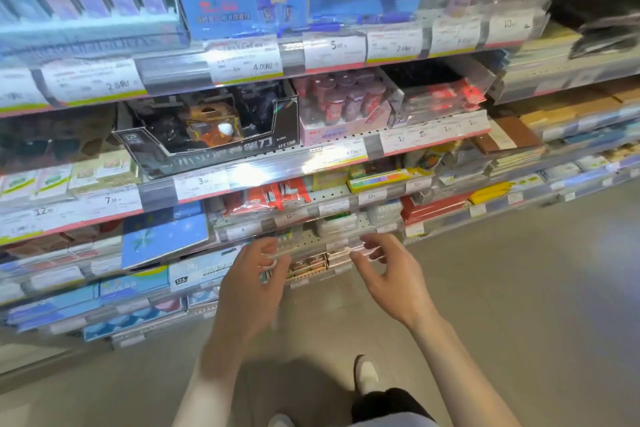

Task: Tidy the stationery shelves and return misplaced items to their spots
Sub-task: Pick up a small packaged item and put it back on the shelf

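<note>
At the low shelves: both hands reach toward the fourth tier down, in front of the pegboard-backed shelf.
Left hand: fingers curled near the shelf lip; something thin and pale seems to cross the fingertips, but blur hides whether it is held. Grip: cannot tell.
Right hand: fingers loosely bent, spread, nothing seen in them. Grip: released, as far as the picture shows.
Task's thing: a small brown-and-gold packet lies on the shelf edge between the two hands, just beyond the fingertips; probably the misplaced item, though too blurred to name.
Neighbours: blue card packs to the left on the tier above, red packs higher up, a black display box well above.
Step in hand (judgement): closing on the packet to lift or straighten it.
How to do it well: bring both hands in level with the shelf lip, take the packet by its short ends, lift clear of the price-tag rail before pulling out, so nothing beside it is dragged off.
Risk: loose packs near the edge could slide to the floor.
</note>
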The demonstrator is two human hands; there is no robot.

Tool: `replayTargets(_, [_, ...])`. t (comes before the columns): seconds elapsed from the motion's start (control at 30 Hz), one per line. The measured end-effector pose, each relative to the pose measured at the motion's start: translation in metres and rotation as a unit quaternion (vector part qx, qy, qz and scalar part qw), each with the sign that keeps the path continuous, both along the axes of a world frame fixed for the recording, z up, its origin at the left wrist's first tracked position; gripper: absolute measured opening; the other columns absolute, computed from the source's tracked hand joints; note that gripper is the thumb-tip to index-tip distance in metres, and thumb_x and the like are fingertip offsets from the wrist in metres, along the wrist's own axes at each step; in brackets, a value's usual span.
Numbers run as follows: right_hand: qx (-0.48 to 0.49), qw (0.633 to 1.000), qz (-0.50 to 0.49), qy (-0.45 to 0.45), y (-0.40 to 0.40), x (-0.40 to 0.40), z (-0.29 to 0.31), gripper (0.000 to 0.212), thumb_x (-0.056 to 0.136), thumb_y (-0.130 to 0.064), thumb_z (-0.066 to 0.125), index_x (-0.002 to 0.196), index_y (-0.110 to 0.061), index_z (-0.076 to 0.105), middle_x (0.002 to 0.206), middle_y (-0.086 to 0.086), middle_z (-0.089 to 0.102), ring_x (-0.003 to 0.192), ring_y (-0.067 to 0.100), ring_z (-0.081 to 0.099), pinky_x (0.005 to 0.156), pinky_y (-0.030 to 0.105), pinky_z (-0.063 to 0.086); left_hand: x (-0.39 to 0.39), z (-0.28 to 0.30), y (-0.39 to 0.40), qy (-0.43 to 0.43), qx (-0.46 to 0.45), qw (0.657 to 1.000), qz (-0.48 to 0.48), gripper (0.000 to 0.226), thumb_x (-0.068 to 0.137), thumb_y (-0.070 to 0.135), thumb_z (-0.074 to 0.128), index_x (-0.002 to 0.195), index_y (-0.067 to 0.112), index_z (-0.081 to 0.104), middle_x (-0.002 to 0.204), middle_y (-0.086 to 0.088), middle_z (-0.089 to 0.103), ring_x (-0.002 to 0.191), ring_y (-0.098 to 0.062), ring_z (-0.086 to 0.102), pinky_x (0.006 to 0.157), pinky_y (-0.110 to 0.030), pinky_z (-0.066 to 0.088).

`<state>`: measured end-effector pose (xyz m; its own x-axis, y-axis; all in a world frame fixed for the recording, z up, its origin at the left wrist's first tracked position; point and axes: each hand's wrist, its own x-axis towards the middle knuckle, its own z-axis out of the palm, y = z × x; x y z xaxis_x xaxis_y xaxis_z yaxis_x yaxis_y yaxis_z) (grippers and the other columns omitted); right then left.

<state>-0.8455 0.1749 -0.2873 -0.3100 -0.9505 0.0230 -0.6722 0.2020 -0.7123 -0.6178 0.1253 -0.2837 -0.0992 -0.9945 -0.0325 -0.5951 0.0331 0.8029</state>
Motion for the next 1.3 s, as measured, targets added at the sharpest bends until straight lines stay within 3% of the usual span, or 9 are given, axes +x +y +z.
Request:
replayTargets(0.17, [-0.061, 0.998, 0.005, -0.01, -0.015, -0.061, 0.021, 0.033, 0.092, -0.044, 0.064, 0.121, -0.029, 0.062, 0.102, -0.019, 0.064, 0.091, -0.003, 0.061, 0.079, 0.026, 0.053, -0.058, 0.013, -0.003, 0.018, -0.051, 0.999, 0.005, 0.029, 0.09, 0.026, 0.069, 0.118, 0.03, 0.062, 0.1, 0.026, 0.063, 0.088, 0.014, 0.061, 0.069, -0.005, 0.046])
replayTargets(0.23, [-0.082, 0.996, 0.018, -0.016, -0.027, -0.092, 0.029, 0.031, 0.093, -0.042, 0.064, 0.12, -0.028, 0.062, 0.104, -0.019, 0.064, 0.091, 0.0, 0.062, 0.08, 0.03, 0.055, -0.09, 0.019, -0.011, 0.015, -0.078, 0.997, 0.006, 0.032, 0.089, 0.026, 0.069, 0.12, 0.031, 0.061, 0.101, 0.029, 0.062, 0.088, 0.008, 0.063, 0.075, -0.011, 0.05])
replayTargets(0.33, [-0.105, 0.993, 0.044, 0.007, -0.047, -0.145, 0.044, 0.03, 0.093, -0.042, 0.063, 0.119, -0.027, 0.062, 0.1, -0.017, 0.063, 0.086, 0.0, 0.061, 0.074, 0.024, 0.05, -0.147, 0.038, -0.022, 0.014, -0.034, 0.999, 0.023, 0.028, 0.093, 0.043, 0.06, 0.121, 0.042, 0.055, 0.109, 0.03, 0.059, 0.095, 0.007, 0.059, 0.088, -0.033, 0.054])
replayTargets(0.47, [-0.106, 0.991, 0.077, 0.033, -0.074, -0.21, 0.067, 0.032, 0.095, -0.041, 0.06, 0.124, -0.027, 0.06, 0.107, -0.016, 0.06, 0.096, 0.001, 0.058, 0.076, 0.01, 0.043, -0.211, 0.068, -0.035, -0.02, -0.076, 0.997, 0.003, 0.028, 0.095, 0.044, 0.056, 0.121, 0.048, 0.048, 0.112, 0.03, 0.056, 0.094, 0.012, 0.057, 0.088, -0.027, 0.052])
replayTargets(0.6, [-0.135, 0.983, 0.098, 0.079, -0.108, -0.256, 0.084, 0.035, 0.095, -0.04, 0.062, 0.126, -0.023, 0.061, 0.111, -0.012, 0.061, 0.101, 0.006, 0.057, 0.087, 0.024, 0.046, -0.249, 0.089, -0.065, -0.073, -0.15, 0.986, -0.013, 0.038, 0.097, 0.05, 0.045, 0.13, 0.034, 0.051, 0.112, 0.023, 0.054, 0.1, 0.003, 0.057, 0.088, -0.029, 0.049])
replayTargets(0.73, [-0.143, 0.969, 0.133, 0.15, -0.142, -0.288, 0.098, 0.036, 0.095, -0.035, 0.061, 0.127, -0.018, 0.06, 0.12, -0.002, 0.061, 0.11, 0.018, 0.057, 0.089, 0.033, 0.049, -0.268, 0.103, -0.105, -0.17, -0.228, 0.957, -0.05, 0.037, 0.096, 0.042, 0.045, 0.129, 0.027, 0.053, 0.117, 0.01, 0.056, 0.109, -0.011, 0.051, 0.09, -0.032, 0.046])
replayTargets(0.87, [-0.118, 0.952, 0.163, 0.231, -0.175, -0.307, 0.112, 0.033, 0.093, -0.03, 0.061, 0.122, -0.014, 0.062, 0.116, 0.004, 0.059, 0.11, 0.025, 0.056, 0.091, 0.037, 0.049, -0.281, 0.108, -0.149, -0.272, -0.295, 0.91, -0.107, 0.038, 0.088, 0.03, 0.06, 0.124, 0.018, 0.058, 0.112, 0.0, 0.058, 0.105, -0.023, 0.054, 0.087, -0.036, 0.048])
replayTargets(1.07, [-0.055, 0.925, 0.218, 0.308, -0.218, -0.307, 0.119, 0.041, 0.094, -0.032, 0.054, 0.132, -0.018, 0.059, 0.129, 0.004, 0.06, 0.119, 0.026, 0.054, 0.102, 0.039, 0.047, -0.306, 0.11, -0.186, -0.384, -0.209, 0.888, -0.142, 0.05, 0.095, 0.04, 0.048, 0.142, 0.025, 0.043, 0.141, -0.001, 0.052, 0.125, -0.028, 0.049, 0.098, -0.042, 0.04])
replayTargets(1.3, [-0.02, 0.919, 0.237, 0.315, -0.237, -0.307, 0.109, 0.034, 0.097, -0.034, 0.051, 0.126, -0.023, 0.064, 0.125, 0.0, 0.067, 0.115, 0.025, 0.06, 0.099, 0.04, 0.049, -0.31, 0.108, -0.203, -0.41, -0.148, 0.888, -0.144, 0.045, 0.099, 0.041, 0.044, 0.142, 0.026, 0.046, 0.142, -0.003, 0.052, 0.131, -0.029, 0.047, 0.102, -0.042, 0.043])
